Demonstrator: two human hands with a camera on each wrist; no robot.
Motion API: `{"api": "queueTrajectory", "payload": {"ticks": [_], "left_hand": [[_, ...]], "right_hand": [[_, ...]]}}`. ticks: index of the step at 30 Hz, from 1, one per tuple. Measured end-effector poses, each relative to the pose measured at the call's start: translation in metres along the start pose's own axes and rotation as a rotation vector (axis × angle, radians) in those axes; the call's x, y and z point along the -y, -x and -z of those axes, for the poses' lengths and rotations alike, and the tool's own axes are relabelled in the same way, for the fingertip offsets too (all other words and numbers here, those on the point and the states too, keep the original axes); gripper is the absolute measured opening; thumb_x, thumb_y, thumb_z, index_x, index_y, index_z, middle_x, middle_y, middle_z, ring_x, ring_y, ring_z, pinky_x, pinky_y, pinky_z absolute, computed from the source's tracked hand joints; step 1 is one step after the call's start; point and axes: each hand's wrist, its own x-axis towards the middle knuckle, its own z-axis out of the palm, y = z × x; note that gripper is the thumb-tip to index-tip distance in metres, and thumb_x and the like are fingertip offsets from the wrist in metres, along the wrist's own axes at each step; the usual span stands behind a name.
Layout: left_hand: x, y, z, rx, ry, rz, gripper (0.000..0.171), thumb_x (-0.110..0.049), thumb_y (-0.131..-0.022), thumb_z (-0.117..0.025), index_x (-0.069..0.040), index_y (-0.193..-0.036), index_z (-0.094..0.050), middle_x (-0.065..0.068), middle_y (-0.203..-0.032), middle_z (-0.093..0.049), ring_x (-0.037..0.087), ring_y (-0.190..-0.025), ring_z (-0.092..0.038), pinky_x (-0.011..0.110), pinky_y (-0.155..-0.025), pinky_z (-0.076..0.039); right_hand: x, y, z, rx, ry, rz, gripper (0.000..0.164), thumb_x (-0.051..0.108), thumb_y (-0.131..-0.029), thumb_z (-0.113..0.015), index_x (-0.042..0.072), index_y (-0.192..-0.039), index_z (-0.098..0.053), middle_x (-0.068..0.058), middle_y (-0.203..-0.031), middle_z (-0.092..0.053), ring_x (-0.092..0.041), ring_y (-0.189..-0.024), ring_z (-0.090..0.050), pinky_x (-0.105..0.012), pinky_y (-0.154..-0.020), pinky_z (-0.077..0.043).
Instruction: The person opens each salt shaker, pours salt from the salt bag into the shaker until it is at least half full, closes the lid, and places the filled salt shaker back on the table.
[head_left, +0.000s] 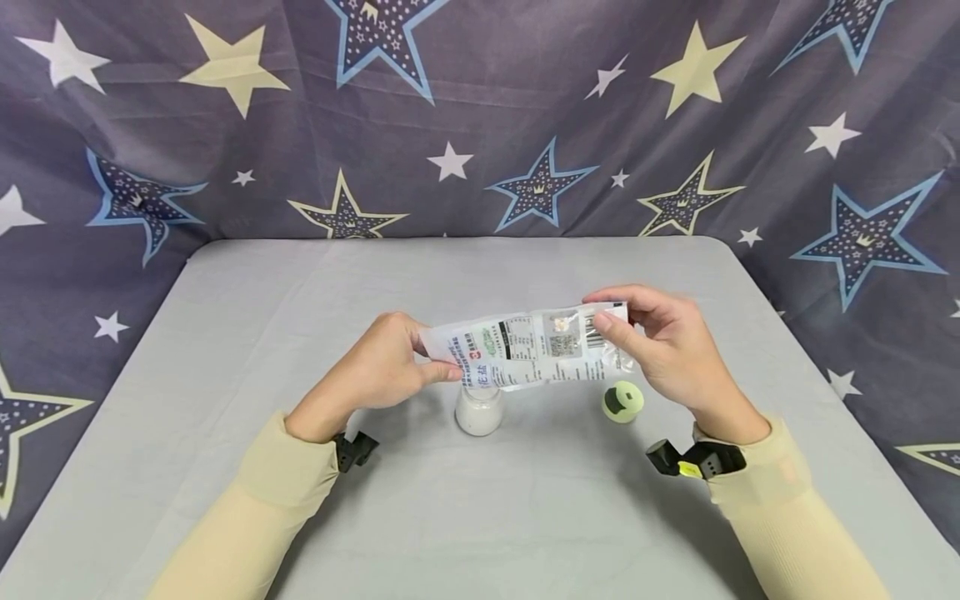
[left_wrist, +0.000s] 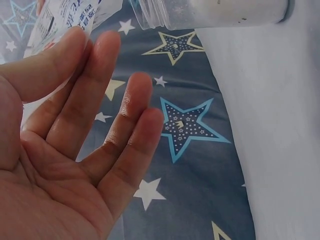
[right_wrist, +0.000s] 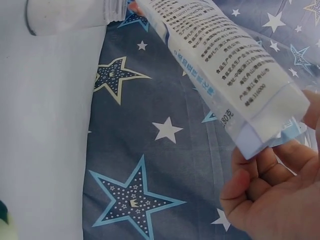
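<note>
A white printed plastic bag, apparently of salt, is held stretched and tilted between both hands above the table. My left hand pinches its left end between thumb and fingers; in the left wrist view the other fingers extend loosely. The right hand grips the bag's right end, which sits higher. Under the bag's left end stands a small clear jar with white contents; its threaded neck shows in the left wrist view. Whether anything flows from the bag is hidden.
A light green cap with a dark patch lies on the table to the right of the jar, below the right hand. The grey table ends at a star-patterned curtain behind and at both sides.
</note>
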Motion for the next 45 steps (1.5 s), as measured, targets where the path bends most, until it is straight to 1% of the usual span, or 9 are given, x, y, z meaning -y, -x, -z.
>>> {"api": "queueTrajectory", "payload": {"ticks": [6,13,19,26,31,38,45], "left_hand": [[-0.002,0.000,0.000,-0.019,-0.005,0.013,0.005,-0.015,-0.084,-0.086,-0.013,-0.085,-0.082,-0.007,-0.079,-0.076,0.020,-0.078,-0.067,0.035,-0.071,-0.048],[-0.003,-0.001,0.000,-0.034,0.001,0.034,0.005,-0.017,-0.084,-0.086,-0.014,-0.086,-0.082,-0.007,-0.079,-0.076,0.015,-0.079,-0.065,0.035,-0.071,-0.046],[-0.002,-0.002,0.000,-0.042,0.012,0.007,0.007,-0.017,-0.085,-0.086,-0.014,-0.090,-0.083,-0.007,-0.081,-0.077,0.013,-0.081,-0.067,0.035,-0.074,-0.048],[-0.003,-0.001,0.000,-0.053,0.023,-0.001,0.006,-0.017,-0.085,-0.085,-0.014,-0.089,-0.083,-0.007,-0.083,-0.077,0.014,-0.083,-0.066,0.036,-0.075,-0.046],[-0.003,-0.001,0.000,-0.065,0.023,-0.007,0.006,-0.017,-0.085,-0.085,-0.014,-0.089,-0.082,-0.007,-0.083,-0.077,0.015,-0.081,-0.064,0.035,-0.073,-0.045],[-0.005,0.000,0.002,-0.084,-0.004,-0.029,0.006,-0.020,-0.086,-0.085,-0.016,-0.084,-0.082,-0.008,-0.080,-0.076,0.016,-0.075,-0.057,0.031,-0.065,-0.040],[-0.012,0.000,0.007,-0.091,-0.018,-0.049,0.010,-0.020,-0.087,-0.084,-0.018,-0.078,-0.080,-0.009,-0.077,-0.074,0.015,-0.070,-0.051,0.029,-0.062,-0.036]], "right_hand": [[-0.004,0.003,0.002,0.009,-0.002,-0.017,0.021,0.001,-0.098,-0.067,0.000,-0.118,-0.072,-0.010,-0.094,-0.075,-0.019,-0.075,-0.070,-0.026,-0.061,-0.055],[-0.008,0.006,0.003,0.007,-0.025,-0.060,0.021,0.000,-0.098,-0.066,-0.002,-0.119,-0.071,-0.009,-0.093,-0.075,-0.018,-0.074,-0.070,-0.026,-0.062,-0.055],[-0.013,0.010,0.002,-0.008,-0.030,-0.106,0.020,0.001,-0.099,-0.066,-0.003,-0.118,-0.071,-0.006,-0.092,-0.075,-0.016,-0.072,-0.069,-0.025,-0.061,-0.054],[-0.021,0.014,0.003,0.000,-0.024,-0.138,0.021,0.002,-0.099,-0.066,-0.003,-0.118,-0.070,-0.003,-0.093,-0.075,-0.015,-0.073,-0.069,-0.024,-0.063,-0.055],[-0.025,0.016,0.004,0.008,0.002,-0.143,0.021,0.004,-0.099,-0.067,-0.002,-0.118,-0.071,-0.002,-0.093,-0.075,-0.015,-0.074,-0.069,-0.025,-0.064,-0.055],[-0.029,0.021,0.004,0.038,0.001,-0.163,0.020,0.005,-0.100,-0.066,-0.001,-0.119,-0.070,-0.005,-0.094,-0.074,-0.017,-0.075,-0.069,-0.027,-0.064,-0.055],[-0.033,0.025,0.004,0.070,0.027,-0.179,0.022,0.007,-0.100,-0.066,0.001,-0.121,-0.070,-0.006,-0.095,-0.075,-0.018,-0.076,-0.071,-0.031,-0.067,-0.056]]}}
